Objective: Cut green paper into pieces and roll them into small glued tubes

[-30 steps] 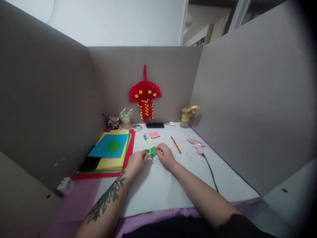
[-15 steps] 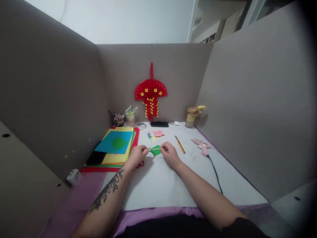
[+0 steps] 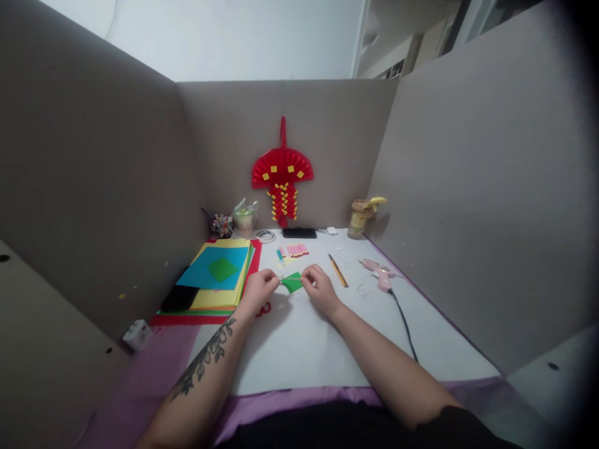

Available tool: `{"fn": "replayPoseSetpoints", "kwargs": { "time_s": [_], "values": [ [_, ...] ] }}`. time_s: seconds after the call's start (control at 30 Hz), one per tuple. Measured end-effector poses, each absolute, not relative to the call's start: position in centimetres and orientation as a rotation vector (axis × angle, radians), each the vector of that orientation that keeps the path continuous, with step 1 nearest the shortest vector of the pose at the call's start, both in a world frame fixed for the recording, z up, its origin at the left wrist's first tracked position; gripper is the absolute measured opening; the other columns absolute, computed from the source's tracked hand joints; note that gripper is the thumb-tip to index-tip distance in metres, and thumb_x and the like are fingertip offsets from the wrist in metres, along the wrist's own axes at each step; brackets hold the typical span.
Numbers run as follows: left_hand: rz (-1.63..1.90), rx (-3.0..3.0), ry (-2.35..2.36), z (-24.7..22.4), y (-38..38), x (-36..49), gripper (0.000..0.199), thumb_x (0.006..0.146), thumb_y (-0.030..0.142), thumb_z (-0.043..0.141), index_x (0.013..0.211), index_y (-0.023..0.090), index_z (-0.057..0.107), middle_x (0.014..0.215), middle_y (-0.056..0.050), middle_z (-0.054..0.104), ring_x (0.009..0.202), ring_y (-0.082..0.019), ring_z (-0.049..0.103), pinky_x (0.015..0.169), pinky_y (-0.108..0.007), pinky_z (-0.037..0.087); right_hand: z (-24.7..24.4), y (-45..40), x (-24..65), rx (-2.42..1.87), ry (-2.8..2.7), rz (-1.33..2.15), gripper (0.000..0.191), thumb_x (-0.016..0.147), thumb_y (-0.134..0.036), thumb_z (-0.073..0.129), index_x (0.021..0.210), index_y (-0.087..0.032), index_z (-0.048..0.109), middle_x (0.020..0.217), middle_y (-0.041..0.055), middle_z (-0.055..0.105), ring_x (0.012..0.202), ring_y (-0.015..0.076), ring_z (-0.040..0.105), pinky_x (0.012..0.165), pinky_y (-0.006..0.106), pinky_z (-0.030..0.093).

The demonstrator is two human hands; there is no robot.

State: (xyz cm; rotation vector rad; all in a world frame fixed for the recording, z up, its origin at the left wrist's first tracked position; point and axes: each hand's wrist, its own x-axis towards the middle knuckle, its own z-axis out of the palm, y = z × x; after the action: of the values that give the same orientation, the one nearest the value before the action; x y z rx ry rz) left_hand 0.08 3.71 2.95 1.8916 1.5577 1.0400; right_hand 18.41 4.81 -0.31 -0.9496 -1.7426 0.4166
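Between my two hands, above the white work surface, is a small green paper piece (image 3: 292, 285) with pointed corners. My left hand (image 3: 262, 290) pinches its left tip between thumb and fingers. At the opposite corner, my right hand (image 3: 320, 289) is closed on the paper in the same way. A thin pale line runs across the piece from hand to hand; whether it is a fold or a separate strip I cannot tell. Red scissor-like handles (image 3: 264, 308) show beside my left wrist, the rest hidden.
Stacked coloured paper (image 3: 224, 298) lies left, a green diamond on its blue top sheet. Pink rolls (image 3: 297, 250) sit beyond my hands. A utility knife (image 3: 337, 270) and a corded pink glue gun (image 3: 380, 273) lie right. A red fan decoration (image 3: 282, 169) hangs on the back panel.
The whole view has shifted slightly. The pale line across the green paper shows less clearly now. Both hands keep their pinch, with little other movement.
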Motion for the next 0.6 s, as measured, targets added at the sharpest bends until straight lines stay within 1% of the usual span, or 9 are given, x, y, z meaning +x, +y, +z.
{"fn": "replayPoseSetpoints", "kwargs": {
  "time_s": [0.13, 0.2, 0.3, 0.33, 0.37, 0.43, 0.5, 0.57, 0.6],
  "values": [
    [1.240, 1.987, 1.798, 3.9, 4.9, -2.6, 0.023, 0.074, 0.028, 0.043, 0.068, 0.016, 0.062, 0.062, -0.001, 0.060, 0.061, -0.014, 0.052, 0.056, -0.022, 0.036, -0.2, 5.4, 19.6, -0.962, -1.597, 0.363, 0.011, 0.078, -0.018, 0.045, 0.067, -0.019, 0.048, 0.074, 0.0017, 0.049, 0.071, 0.0149, 0.047, 0.062, 0.026, 0.039],
    [1.241, 1.986, 2.014, 4.1, 5.5, -4.8, 0.027, 0.079, 0.032, 0.041, 0.073, 0.016, 0.063, 0.065, -0.003, 0.061, 0.064, -0.015, 0.054, 0.058, -0.023, 0.036, -0.4, 6.1, 20.7, -1.012, -1.507, 0.359, 0.012, 0.077, -0.019, 0.045, 0.066, -0.019, 0.048, 0.073, 0.0017, 0.049, 0.071, 0.0152, 0.048, 0.062, 0.026, 0.040],
    [0.882, 2.084, 2.194, 3.6, 6.3, -7.1, 0.026, 0.077, 0.035, 0.049, 0.072, 0.015, 0.064, 0.064, -0.008, 0.061, 0.067, -0.021, 0.057, 0.060, -0.026, 0.038, -0.8, 7.0, 22.0, -1.056, -1.559, 0.429, 0.009, 0.074, -0.019, 0.048, 0.065, -0.019, 0.049, 0.074, 0.0021, 0.052, 0.072, 0.0156, 0.049, 0.060, 0.026, 0.041],
    [0.813, 2.124, 2.205, 3.3, 6.4, -7.2, 0.024, 0.075, 0.035, 0.052, 0.075, 0.014, 0.065, 0.067, -0.010, 0.062, 0.071, -0.023, 0.058, 0.063, -0.027, 0.040, -0.9, 7.1, 22.2, -1.047, -1.597, 0.448, 0.009, 0.074, -0.019, 0.048, 0.065, -0.019, 0.050, 0.075, 0.0024, 0.052, 0.073, 0.0158, 0.050, 0.061, 0.026, 0.041],
    [0.799, 2.179, 2.177, 3.0, 6.5, -6.9, 0.024, 0.074, 0.033, 0.054, 0.079, 0.013, 0.066, 0.073, -0.012, 0.063, 0.077, -0.025, 0.059, 0.067, -0.029, 0.041, -0.8, 7.0, 22.2, -1.023, -1.641, 0.459, 0.008, 0.074, -0.019, 0.048, 0.066, -0.019, 0.050, 0.077, 0.0026, 0.053, 0.075, 0.0161, 0.050, 0.062, 0.026, 0.041],
    [0.904, 2.336, 1.962, 2.4, 6.4, -5.6, 0.023, 0.077, 0.027, 0.053, 0.089, 0.014, 0.067, 0.090, -0.014, 0.064, 0.090, -0.026, 0.057, 0.079, -0.032, 0.042, -0.4, 6.6, 21.8, -0.948, -1.742, 0.463, 0.008, 0.075, -0.017, 0.048, 0.068, -0.019, 0.050, 0.081, 0.0031, 0.053, 0.080, 0.0165, 0.051, 0.068, 0.028, 0.043],
    [1.003, 2.491, 1.590, 1.9, 6.0, -3.8, 0.026, 0.079, 0.022, 0.052, 0.101, 0.019, 0.065, 0.106, -0.011, 0.061, 0.101, -0.024, 0.054, 0.089, -0.034, 0.040, 0.0, 5.9, 21.4, -0.862, -1.869, 0.465, 0.008, 0.075, -0.014, 0.048, 0.069, -0.019, 0.051, 0.085, 0.0036, 0.053, 0.085, 0.0168, 0.051, 0.077, 0.031, 0.042],
    [1.029, 2.582, 1.339, 1.7, 5.5, -2.2, 0.030, 0.080, 0.020, 0.052, 0.109, 0.023, 0.061, 0.117, -0.009, 0.056, 0.108, -0.022, 0.050, 0.094, -0.036, 0.038, 0.5, 5.2, 21.0, -0.805, -1.992, 0.477, 0.008, 0.075, -0.013, 0.049, 0.070, -0.019, 0.053, 0.090, 0.0042, 0.053, 0.089, 0.0173, 0.051, 0.084, 0.034, 0.041],
    [1.022, 2.606, 1.281, 1.6, 5.3, -1.6, 0.030, 0.080, 0.020, 0.053, 0.109, 0.024, 0.061, 0.119, -0.008, 0.054, 0.109, -0.022, 0.049, 0.094, -0.037, 0.038, 0.6, 4.9, 20.9, -0.790, -2.038, 0.484, 0.008, 0.074, -0.012, 0.050, 0.071, -0.019, 0.053, 0.093, 0.0045, 0.053, 0.091, 0.0177, 0.051, 0.086, 0.035, 0.040]
  ]
}}
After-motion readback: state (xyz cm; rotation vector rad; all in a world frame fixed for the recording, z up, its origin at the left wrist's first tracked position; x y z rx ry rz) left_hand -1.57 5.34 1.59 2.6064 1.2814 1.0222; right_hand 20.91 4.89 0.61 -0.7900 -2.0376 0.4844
